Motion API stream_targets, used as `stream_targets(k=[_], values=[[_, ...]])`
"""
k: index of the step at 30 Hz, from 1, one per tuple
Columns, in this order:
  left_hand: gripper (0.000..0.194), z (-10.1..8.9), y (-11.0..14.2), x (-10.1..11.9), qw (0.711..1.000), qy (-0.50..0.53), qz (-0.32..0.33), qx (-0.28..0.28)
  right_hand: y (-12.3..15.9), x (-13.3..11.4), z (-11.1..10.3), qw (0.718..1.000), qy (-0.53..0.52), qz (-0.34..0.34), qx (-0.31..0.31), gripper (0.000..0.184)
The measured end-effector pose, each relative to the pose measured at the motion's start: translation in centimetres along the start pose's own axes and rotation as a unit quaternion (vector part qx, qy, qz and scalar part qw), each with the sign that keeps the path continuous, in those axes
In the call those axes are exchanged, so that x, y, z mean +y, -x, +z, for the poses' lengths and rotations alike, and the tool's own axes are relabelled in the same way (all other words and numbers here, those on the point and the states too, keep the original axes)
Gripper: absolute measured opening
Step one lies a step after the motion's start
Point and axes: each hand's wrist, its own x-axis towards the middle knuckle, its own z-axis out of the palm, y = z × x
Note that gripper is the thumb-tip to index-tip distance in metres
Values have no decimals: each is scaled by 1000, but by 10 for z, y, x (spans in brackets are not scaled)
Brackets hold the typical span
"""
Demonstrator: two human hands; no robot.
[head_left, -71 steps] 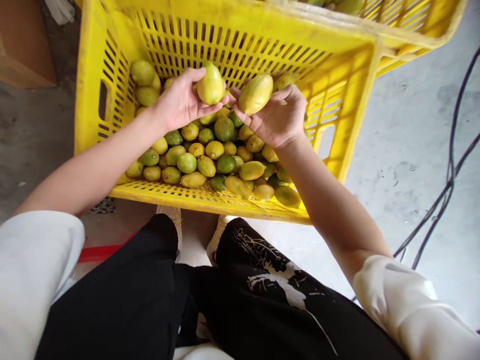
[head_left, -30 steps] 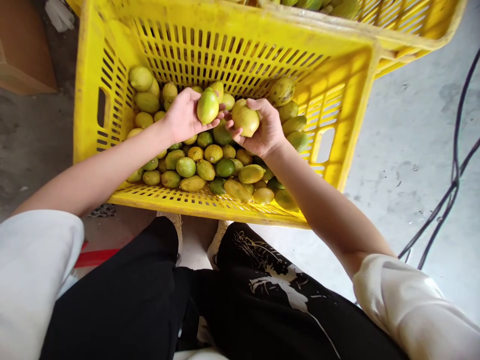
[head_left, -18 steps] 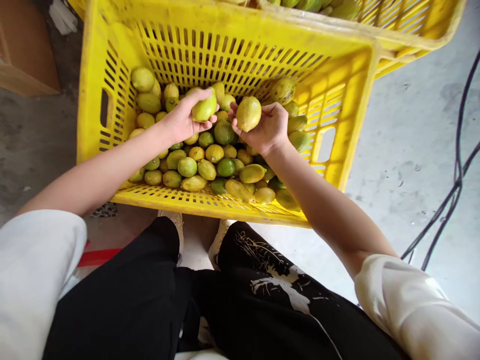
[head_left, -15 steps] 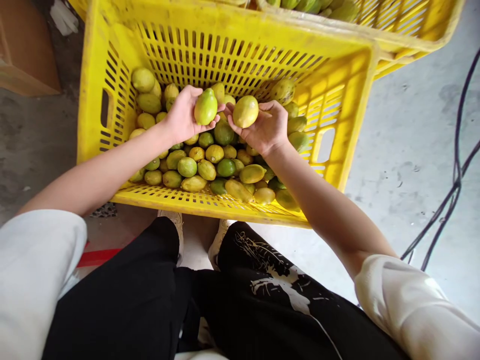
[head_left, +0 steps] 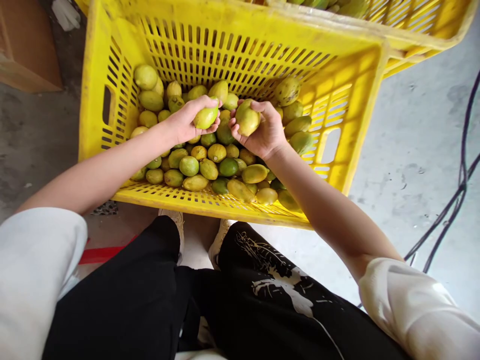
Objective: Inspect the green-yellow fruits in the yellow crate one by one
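In the head view, my left hand point(head_left: 186, 120) is closed round a green-yellow lemon point(head_left: 206, 118), its thumb over the top. My right hand point(head_left: 269, 134) grips a yellower lemon point(head_left: 248, 120), fingers curled beneath and thumb on the upper side. Both hands are close together, a small gap between them, above the middle of a yellow plastic crate point(head_left: 232, 32). Many loose lemons point(head_left: 208, 169), from yellow to dark green, cover the crate's bottom. A spotted lemon point(head_left: 287, 91) rests near the back right wall. My hands and forearms hide part of the pile.
A second yellow crate point(head_left: 416, 37) with green fruit adjoins the far side. A cardboard box point(head_left: 30, 47) stands at upper left. Black cables point(head_left: 455, 200) lie on the grey floor at right. My shoes are just in front of the crate's near edge.
Both lemons have been turned in my hands, and my fingers have closed more firmly round them. My hands have drawn slightly apart. The view has shifted a little.
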Motion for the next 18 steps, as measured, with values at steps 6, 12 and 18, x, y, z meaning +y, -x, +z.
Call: stream_targets(k=[6, 12, 18], values=[[36, -2, -5, 3, 999, 33, -5, 31, 5, -3, 8, 999, -41, -14, -12, 25], [40, -1, -3, 5, 997, 62, -22, 48, 5, -2, 6, 999, -32, -1, -28, 22], [13, -1, -1, -2, 999, 33, 5, 18, 4, -1, 0, 998, -35, -9, -45, 8]])
